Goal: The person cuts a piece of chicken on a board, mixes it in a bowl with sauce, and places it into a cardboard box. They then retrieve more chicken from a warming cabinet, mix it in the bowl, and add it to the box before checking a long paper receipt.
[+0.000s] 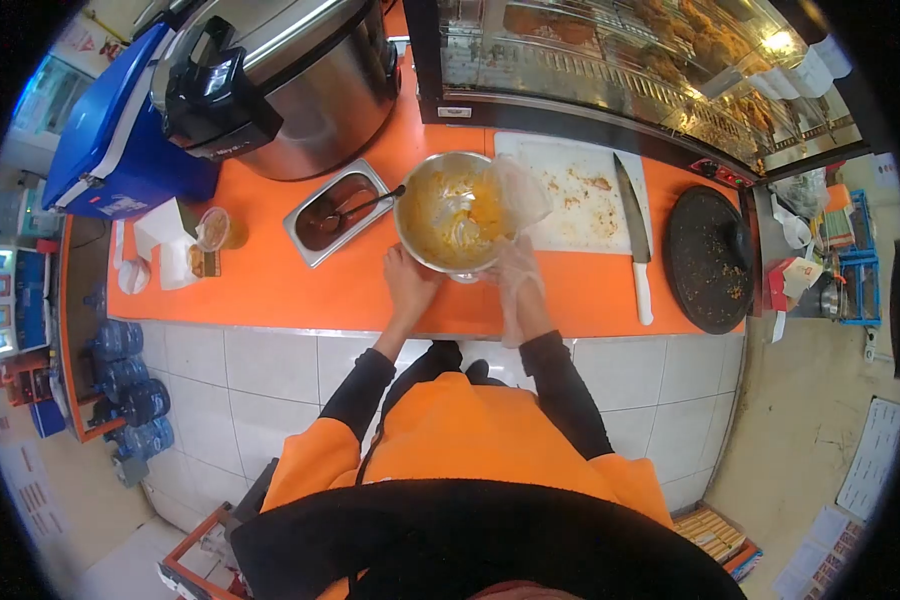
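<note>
Head view: the bowl [422,243] stands on the counter [260,290], directly in front of the person, its inner wall smeared with yellow-orange residue. The left hand [411,285] lies against the near-left side; the right hand [520,282], in clear plastic, lies at the near-right side. Whether either set of fingers pinches the rim cannot be told. Judged by its shiny metal wall and thin contents, the bowl should be rigid, fairly light and hard to break, but slippery where smeared; hold it by the outer wall, below the rim. Loose film [522,190] covers the right rim and may slide under a palm. At left, the handle of the ladle [370,203] projects from the tray [352,234] to the bowl's rim, obstructing that side. At right lie the board [595,240] and the knife [638,230], blade pointing away; beyond is a black disc [692,290]. The cooker [320,110] restricts the far left.
</note>
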The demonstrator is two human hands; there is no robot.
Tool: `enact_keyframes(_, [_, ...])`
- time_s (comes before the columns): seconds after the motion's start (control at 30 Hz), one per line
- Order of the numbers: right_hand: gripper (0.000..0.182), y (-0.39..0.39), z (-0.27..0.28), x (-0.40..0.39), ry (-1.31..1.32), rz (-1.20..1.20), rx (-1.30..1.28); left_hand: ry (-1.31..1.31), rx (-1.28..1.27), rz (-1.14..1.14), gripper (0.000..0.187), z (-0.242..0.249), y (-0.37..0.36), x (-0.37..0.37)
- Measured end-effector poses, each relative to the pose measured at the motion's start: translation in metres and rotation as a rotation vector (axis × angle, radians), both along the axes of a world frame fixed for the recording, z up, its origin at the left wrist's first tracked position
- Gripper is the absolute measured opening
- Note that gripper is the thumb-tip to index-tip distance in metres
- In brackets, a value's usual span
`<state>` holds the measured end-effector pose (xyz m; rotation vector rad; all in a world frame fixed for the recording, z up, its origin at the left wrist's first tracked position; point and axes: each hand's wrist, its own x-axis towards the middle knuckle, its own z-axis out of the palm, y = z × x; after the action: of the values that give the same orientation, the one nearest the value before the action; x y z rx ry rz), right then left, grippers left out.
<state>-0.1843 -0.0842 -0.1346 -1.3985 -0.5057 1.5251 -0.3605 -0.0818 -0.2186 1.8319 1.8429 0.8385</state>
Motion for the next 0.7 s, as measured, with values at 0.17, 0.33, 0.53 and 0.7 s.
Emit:
enact_keyframes(0.17, [0.043, 0.001, 0.0, 0.072, -0.06, -0.18, 0.007, 0.136, 0.153, -0.105, 0.099, 0.01, 0.028, 0.027])
enact_keyframes(0.33, [0.038, 0.001, -0.02, 0.122, -0.121, -0.309, 0.086, 0.39, -0.241, -0.337, 0.108, 0.043, 0.066, 0.058])
enact_keyframes(0.53, [0.044, -0.052, -0.013, 0.118, -0.116, -0.469, 0.053, -0.104, -0.267, -0.385, 0.092, 0.033, 0.077, 0.017])
enact_keyframes(0.7, [0.046, -0.062, 0.05, 0.044, -0.106, -0.128, 0.055, -1.859, -0.851, -0.36, 0.075, 0.059, 0.016, 0.001])
